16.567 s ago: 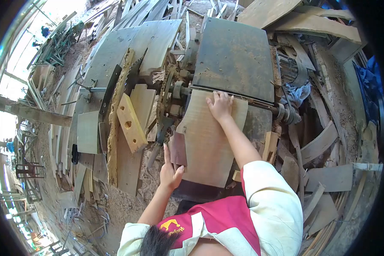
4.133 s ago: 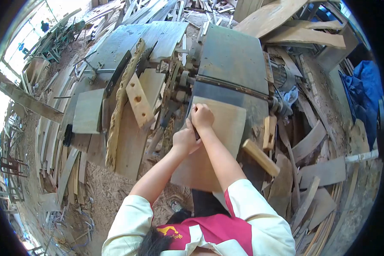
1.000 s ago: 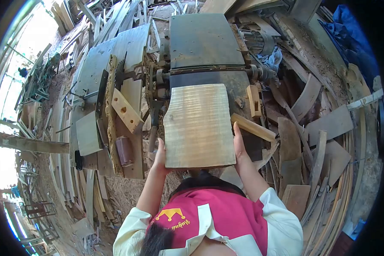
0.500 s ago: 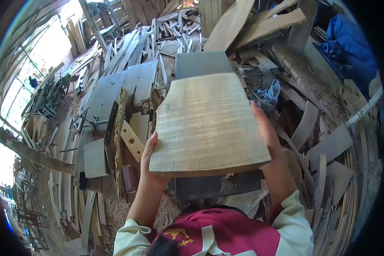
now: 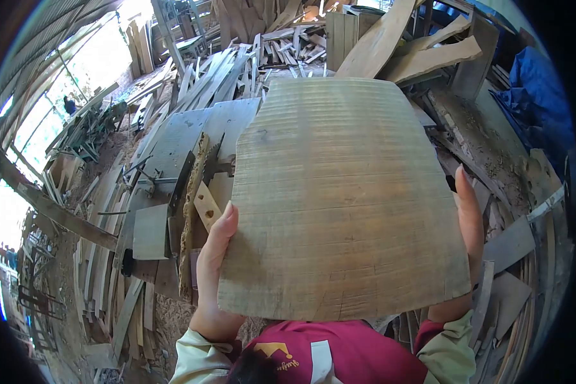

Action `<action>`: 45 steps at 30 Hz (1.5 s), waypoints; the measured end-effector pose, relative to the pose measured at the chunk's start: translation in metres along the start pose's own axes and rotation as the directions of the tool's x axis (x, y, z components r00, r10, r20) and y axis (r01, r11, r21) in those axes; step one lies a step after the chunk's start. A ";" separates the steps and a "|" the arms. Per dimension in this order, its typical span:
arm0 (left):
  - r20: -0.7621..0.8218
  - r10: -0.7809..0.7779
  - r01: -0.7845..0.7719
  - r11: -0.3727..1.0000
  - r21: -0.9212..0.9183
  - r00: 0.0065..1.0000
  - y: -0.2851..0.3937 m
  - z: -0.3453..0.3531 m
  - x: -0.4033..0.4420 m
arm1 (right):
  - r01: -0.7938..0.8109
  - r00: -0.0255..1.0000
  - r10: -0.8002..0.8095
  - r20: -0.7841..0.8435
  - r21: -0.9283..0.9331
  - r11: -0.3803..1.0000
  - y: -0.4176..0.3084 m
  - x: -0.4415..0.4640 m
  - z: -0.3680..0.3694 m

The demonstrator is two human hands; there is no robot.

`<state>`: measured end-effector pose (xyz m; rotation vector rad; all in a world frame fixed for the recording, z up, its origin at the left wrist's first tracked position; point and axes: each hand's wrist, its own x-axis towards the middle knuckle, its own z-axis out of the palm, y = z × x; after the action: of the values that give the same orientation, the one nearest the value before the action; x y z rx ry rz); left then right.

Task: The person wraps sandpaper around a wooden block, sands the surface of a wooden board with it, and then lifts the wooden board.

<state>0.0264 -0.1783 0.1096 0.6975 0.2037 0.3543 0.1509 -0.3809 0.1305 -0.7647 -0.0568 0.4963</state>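
Observation:
A broad wooden board [image 5: 345,198] with fine ridges across its face is held up close to the camera, its face towards me. My left hand [image 5: 216,256] grips its left edge, thumb showing at the front. On the right edge is my right hand [image 5: 470,224], wrapped round the side with the thumb up. The other fingers of both hands are hidden behind the board. Most of the machine behind it is covered by the board.
To the left stands a work table [image 5: 173,141] with a saw blade, a rough-edged strip [image 5: 192,211] and a block with holes [image 5: 206,206]. Scrap wood [image 5: 217,73] is piled behind. A blue tarp [image 5: 536,96] hangs at the right; offcuts [image 5: 507,246] lie below it.
The board has been raised from over the machine towards the camera, both hands moving up with it. It now looks larger and hides the machine. The view has tilted upward.

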 end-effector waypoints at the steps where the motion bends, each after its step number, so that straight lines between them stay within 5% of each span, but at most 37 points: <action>1: -0.024 -0.009 0.009 1.000 -0.004 1.000 0.001 0.000 0.000 | 0.020 1.000 -0.020 -0.001 -0.017 1.000 0.000 -0.001 0.003; 8: -0.159 0.052 -0.063 0.996 -0.063 0.986 -0.001 0.001 0.005 | 0.074 0.997 -0.073 0.017 -0.085 0.994 0.003 0.011 0.005; 18: -0.111 0.118 -0.120 0.993 -0.010 0.987 -0.007 -0.011 0.046 | -0.079 0.990 0.080 0.115 -0.018 0.997 0.007 0.056 -0.001; 20: -0.064 0.105 -0.105 0.994 0.011 0.992 -0.011 -0.025 0.060 | -0.174 0.950 0.153 0.274 0.051 0.983 0.007 0.067 -0.007; 25: -0.038 0.049 -0.047 0.998 0.042 0.998 -0.023 -0.040 0.090 | -0.105 0.947 0.105 0.302 -0.018 0.994 0.016 0.096 -0.029; 30: -0.020 0.061 -0.061 0.998 0.027 0.998 -0.030 -0.048 0.094 | -0.029 0.986 0.041 0.164 -0.074 0.997 0.021 0.090 -0.027; 39: -0.046 0.108 -0.110 0.993 -0.036 0.993 -0.037 -0.057 0.089 | 0.096 0.979 -0.089 0.184 -0.030 0.995 0.035 0.079 -0.020; 45: 0.092 0.083 -0.054 0.959 -0.278 0.992 -0.040 -0.071 0.090 | 0.092 0.987 -0.084 0.136 -0.049 0.995 0.039 0.084 -0.030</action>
<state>0.0982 -0.1306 0.0245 0.4466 0.0303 0.4031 0.2165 -0.3384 0.0721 -0.7784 -0.2289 0.4628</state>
